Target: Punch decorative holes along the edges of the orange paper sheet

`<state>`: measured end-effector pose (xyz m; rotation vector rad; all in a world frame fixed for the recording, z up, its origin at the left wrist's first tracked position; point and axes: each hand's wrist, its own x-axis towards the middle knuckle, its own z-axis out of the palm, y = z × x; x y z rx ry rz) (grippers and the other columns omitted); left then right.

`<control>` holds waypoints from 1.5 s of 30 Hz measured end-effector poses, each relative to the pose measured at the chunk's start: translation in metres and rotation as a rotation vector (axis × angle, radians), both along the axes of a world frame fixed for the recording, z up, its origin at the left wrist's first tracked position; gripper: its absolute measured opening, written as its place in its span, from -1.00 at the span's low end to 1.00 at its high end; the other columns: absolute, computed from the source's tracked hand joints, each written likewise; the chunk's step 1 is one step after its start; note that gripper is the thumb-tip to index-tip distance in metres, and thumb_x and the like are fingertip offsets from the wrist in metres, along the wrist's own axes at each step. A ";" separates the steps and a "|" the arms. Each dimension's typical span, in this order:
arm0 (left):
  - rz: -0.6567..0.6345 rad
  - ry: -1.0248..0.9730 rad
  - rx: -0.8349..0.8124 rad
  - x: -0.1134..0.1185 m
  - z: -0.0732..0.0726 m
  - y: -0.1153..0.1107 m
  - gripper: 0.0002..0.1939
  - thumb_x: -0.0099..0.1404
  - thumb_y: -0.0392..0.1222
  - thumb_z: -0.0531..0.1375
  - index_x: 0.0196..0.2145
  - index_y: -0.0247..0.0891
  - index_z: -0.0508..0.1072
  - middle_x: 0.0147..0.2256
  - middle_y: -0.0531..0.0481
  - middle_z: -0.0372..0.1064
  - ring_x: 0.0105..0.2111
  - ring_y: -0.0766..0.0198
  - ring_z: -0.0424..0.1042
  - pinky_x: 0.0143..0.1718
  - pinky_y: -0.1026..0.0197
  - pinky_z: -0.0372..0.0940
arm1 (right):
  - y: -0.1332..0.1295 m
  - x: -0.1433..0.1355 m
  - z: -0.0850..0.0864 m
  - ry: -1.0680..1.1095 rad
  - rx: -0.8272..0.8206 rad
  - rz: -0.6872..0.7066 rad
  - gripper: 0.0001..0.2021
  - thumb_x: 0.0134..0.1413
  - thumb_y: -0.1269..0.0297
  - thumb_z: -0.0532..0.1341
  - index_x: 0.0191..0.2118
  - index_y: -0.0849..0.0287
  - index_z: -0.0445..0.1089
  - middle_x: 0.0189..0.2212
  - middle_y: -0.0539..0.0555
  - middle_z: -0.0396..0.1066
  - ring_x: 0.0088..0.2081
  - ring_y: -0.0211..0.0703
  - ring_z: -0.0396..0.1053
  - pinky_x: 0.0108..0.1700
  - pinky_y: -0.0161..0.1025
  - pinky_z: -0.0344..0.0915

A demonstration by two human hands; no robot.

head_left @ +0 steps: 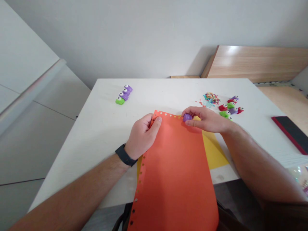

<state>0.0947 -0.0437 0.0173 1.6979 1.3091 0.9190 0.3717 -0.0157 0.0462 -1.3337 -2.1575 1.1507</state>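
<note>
two hands work the far edge of an orange sheet (175, 166): the left hand (141, 136) pinches its corner, the right hand (207, 119) is closed around a small purple punch (187, 117) seated on that edge, where a row of star holes already runs. keeping the paper flat and fully seated in the punch should give clean cuts. a yellow sheet (214, 150) lies beneath, on a white table (101, 128) against a plain wall.

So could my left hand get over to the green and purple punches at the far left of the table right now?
Probably yes. The left hand only pinches the orange sheet's corner, and bare table lies between it and the three punches, with nothing in the way.
</note>
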 end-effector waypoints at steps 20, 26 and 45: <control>0.013 -0.005 0.008 -0.001 0.002 0.000 -0.64 0.45 0.06 0.12 -0.42 -0.21 0.30 -0.53 0.12 0.11 -0.52 0.33 0.10 -0.52 0.25 0.00 | 0.003 0.004 0.000 -0.041 0.008 0.017 -0.70 0.18 0.09 0.29 -0.06 0.16 0.50 -0.24 0.08 0.54 -0.22 -0.10 0.44 -0.09 -0.14 0.35; 0.009 -0.027 0.000 0.000 0.002 0.000 -0.65 0.45 0.06 0.12 -0.41 -0.21 0.31 -0.52 0.11 0.13 -0.52 0.33 0.12 -0.51 0.24 0.02 | 0.003 0.004 -0.001 -0.041 -0.003 0.009 -0.70 0.17 0.10 0.30 -0.06 0.16 0.50 -0.23 0.08 0.55 -0.21 -0.10 0.45 -0.09 -0.14 0.36; 0.006 -0.038 -0.016 -0.001 0.001 0.001 -0.65 0.44 0.07 0.13 -0.41 -0.20 0.32 -0.51 0.08 0.21 -0.51 0.31 0.16 -0.51 0.25 0.04 | 0.002 0.000 -0.003 -0.042 0.038 -0.006 -0.77 0.17 0.14 0.28 -0.12 0.14 0.49 -0.27 0.06 0.56 -0.25 -0.11 0.47 -0.12 -0.16 0.36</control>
